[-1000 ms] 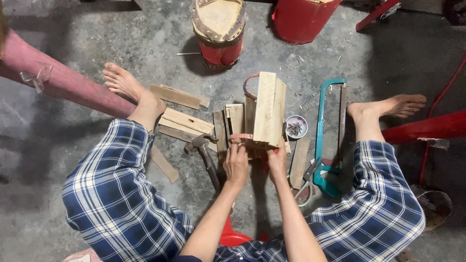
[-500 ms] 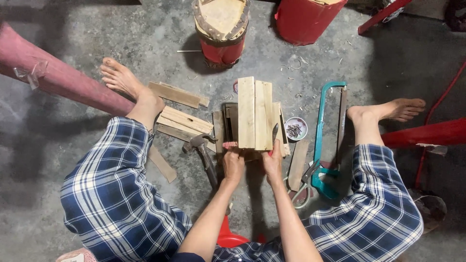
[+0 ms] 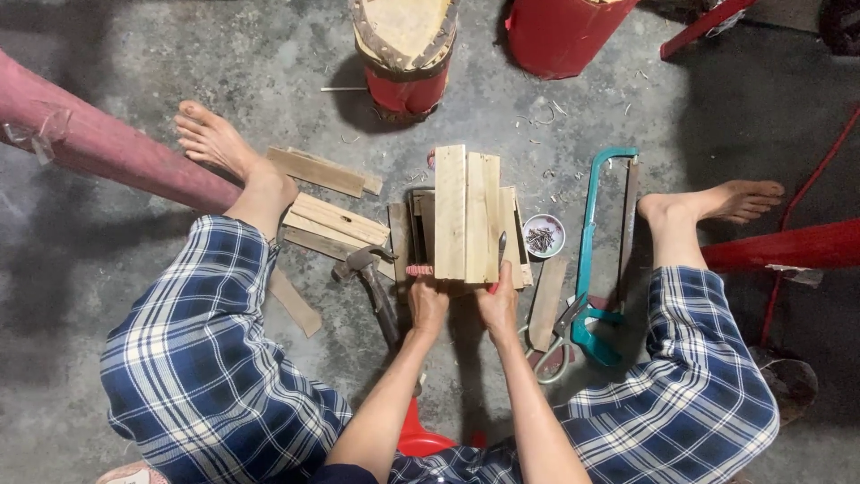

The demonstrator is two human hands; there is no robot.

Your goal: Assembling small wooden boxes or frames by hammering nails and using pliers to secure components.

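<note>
Between my knees, down on the grey concrete floor [image 3: 134, 54], my two hands are clamped on a small box made of pale wooden slats [image 3: 468, 215]. My left hand [image 3: 428, 300] grips the near left corner and my right hand [image 3: 498, 300] grips the near right corner. I think I hold it from both sides so it stays steady and does not tip.

Just left of my left hand lies a claw hammer with a dark metal head [image 3: 369, 269], close by so I can grab it fast. Past it sit loose flat wooden strips [image 3: 333, 224], stacked near my left foot [image 3: 224, 148]. One more thin strip [image 3: 294, 301] lies by my left leg.

Right of the box is a little round white dish full of dark nails [image 3: 543, 237]. Next to it lies a teal metal hacksaw [image 3: 602, 251], and near my right knee are scissors or pliers with red handles [image 3: 554, 339]; I cannot tell which. A flat plank [image 3: 546, 300] rests between them and the box.

Far in front stands a red round stool with a worn wooden top [image 3: 405, 45], and a red tub [image 3: 564, 31] beside it. A long pink pipe [image 3: 98, 148] runs off to the left. I see no labels or signs.
</note>
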